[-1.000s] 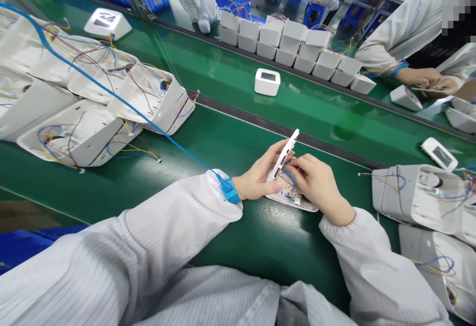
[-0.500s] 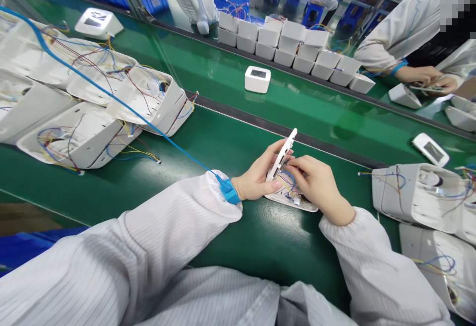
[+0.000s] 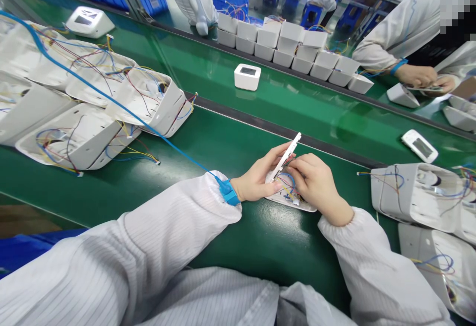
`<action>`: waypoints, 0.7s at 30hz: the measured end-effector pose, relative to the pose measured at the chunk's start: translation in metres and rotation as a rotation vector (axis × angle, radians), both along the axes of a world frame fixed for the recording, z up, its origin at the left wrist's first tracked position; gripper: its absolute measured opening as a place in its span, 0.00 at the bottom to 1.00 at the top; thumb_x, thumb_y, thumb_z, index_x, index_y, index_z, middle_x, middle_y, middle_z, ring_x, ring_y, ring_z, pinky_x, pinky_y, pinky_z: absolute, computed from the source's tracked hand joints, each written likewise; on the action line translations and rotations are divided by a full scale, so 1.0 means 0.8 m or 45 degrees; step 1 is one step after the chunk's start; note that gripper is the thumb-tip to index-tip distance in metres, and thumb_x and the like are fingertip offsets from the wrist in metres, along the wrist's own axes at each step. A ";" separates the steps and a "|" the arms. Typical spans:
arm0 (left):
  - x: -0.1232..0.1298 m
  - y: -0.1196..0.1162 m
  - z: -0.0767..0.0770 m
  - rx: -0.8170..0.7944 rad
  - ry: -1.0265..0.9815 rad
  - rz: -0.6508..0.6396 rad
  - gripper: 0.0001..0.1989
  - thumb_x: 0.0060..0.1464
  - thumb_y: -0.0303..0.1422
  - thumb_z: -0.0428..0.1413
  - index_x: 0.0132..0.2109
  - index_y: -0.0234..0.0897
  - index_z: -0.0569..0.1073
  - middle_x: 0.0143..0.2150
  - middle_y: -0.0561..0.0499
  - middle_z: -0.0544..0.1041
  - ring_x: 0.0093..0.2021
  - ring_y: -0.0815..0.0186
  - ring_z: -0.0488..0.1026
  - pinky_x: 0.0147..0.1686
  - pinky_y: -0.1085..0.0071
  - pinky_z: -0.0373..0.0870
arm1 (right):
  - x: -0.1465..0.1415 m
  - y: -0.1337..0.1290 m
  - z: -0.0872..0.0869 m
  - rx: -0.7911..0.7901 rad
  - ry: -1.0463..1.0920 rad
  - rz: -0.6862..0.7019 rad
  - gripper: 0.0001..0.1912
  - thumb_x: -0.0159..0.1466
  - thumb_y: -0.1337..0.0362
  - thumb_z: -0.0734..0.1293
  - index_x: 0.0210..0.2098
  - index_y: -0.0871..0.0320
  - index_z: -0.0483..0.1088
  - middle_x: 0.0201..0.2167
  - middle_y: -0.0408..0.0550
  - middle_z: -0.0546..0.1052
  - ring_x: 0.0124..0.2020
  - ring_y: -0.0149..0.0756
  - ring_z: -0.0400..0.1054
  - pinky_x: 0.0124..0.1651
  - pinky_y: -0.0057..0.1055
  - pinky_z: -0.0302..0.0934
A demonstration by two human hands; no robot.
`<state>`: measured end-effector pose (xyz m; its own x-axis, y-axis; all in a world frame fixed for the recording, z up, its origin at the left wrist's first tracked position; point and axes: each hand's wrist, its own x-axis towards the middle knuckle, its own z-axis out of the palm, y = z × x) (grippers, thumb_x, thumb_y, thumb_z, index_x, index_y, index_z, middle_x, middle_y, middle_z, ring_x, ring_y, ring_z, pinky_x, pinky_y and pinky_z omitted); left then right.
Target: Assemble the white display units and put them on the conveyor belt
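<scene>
1. The left hand (image 3: 258, 181) holds a thin white plastic panel (image 3: 285, 158) between thumb and fingers, tilted steeply on edge, probably so that its inner side faces the other hand.
2. The right hand (image 3: 320, 187) reaches behind the panel, fingertips drawn narrowly together among thin coloured wires (image 3: 290, 182); whether they pinch one is hidden.
3. Below both hands, a shallow white plastic shell with rounded corners (image 3: 284, 201) lies open side up on the smooth, glossy green worktop (image 3: 275, 246), which likely steadies it. The wires curl loosely inside.
4. A soft blue wrist strap (image 3: 228, 191) with a trailing cord circles the left wrist, over a finely striped, gathered white sleeve (image 3: 163, 217).
5. Deep, smooth white housings with loose wires (image 3: 92, 142) crowd the left; similar ones (image 3: 394, 187) stand at right.
6. Beyond, a small boxy white device with a dark screen (image 3: 247, 79) sits on a green strip; a co-worker's hands (image 3: 420, 76) handle another part.
</scene>
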<state>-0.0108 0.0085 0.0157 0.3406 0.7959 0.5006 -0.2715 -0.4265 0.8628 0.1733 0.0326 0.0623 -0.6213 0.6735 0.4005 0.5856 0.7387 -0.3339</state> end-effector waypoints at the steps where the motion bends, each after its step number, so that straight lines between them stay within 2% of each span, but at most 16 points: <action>1: 0.000 0.000 0.000 0.011 -0.006 -0.007 0.42 0.52 0.47 0.59 0.69 0.44 0.52 0.64 0.39 0.65 0.64 0.47 0.64 0.63 0.50 0.61 | 0.000 -0.001 0.000 0.009 -0.007 0.004 0.11 0.69 0.65 0.61 0.35 0.56 0.74 0.32 0.48 0.77 0.36 0.38 0.68 0.39 0.35 0.62; 7: 0.000 0.000 0.008 0.099 0.039 -0.045 0.38 0.56 0.42 0.57 0.69 0.45 0.52 0.67 0.40 0.63 0.65 0.49 0.64 0.63 0.52 0.61 | -0.001 -0.002 0.000 0.072 -0.063 -0.012 0.11 0.69 0.65 0.61 0.34 0.56 0.74 0.30 0.47 0.76 0.34 0.38 0.66 0.37 0.34 0.60; 11: 0.000 -0.003 0.014 0.097 0.126 -0.016 0.39 0.57 0.46 0.55 0.70 0.44 0.50 0.63 0.40 0.67 0.61 0.49 0.68 0.61 0.52 0.64 | -0.001 -0.002 -0.001 0.114 -0.122 -0.043 0.13 0.69 0.65 0.60 0.32 0.57 0.74 0.28 0.48 0.74 0.32 0.38 0.64 0.35 0.34 0.58; 16: 0.000 -0.004 0.018 0.105 0.243 0.022 0.39 0.57 0.47 0.54 0.70 0.42 0.49 0.59 0.41 0.70 0.60 0.47 0.68 0.60 0.51 0.64 | -0.005 -0.005 0.000 0.166 -0.214 -0.083 0.13 0.70 0.65 0.59 0.36 0.58 0.75 0.31 0.51 0.75 0.33 0.40 0.64 0.34 0.35 0.57; 19: 0.000 -0.004 0.020 0.095 0.236 0.002 0.39 0.57 0.46 0.55 0.70 0.42 0.49 0.59 0.41 0.70 0.59 0.49 0.68 0.59 0.51 0.64 | -0.006 -0.005 0.003 0.123 -0.210 -0.069 0.12 0.69 0.65 0.60 0.36 0.58 0.75 0.30 0.51 0.75 0.33 0.40 0.65 0.35 0.35 0.58; 21: 0.001 -0.004 0.020 0.079 0.183 -0.012 0.40 0.56 0.46 0.56 0.70 0.42 0.49 0.61 0.40 0.68 0.59 0.50 0.68 0.60 0.52 0.64 | -0.002 -0.001 0.009 0.014 -0.184 -0.058 0.10 0.68 0.64 0.62 0.36 0.58 0.75 0.31 0.50 0.76 0.34 0.40 0.66 0.37 0.35 0.60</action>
<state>-0.0101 0.0055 0.0318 0.4197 0.7615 0.4940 -0.1512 -0.4780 0.8653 0.1717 0.0316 0.0693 -0.6416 0.6987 0.3166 0.6600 0.7131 -0.2362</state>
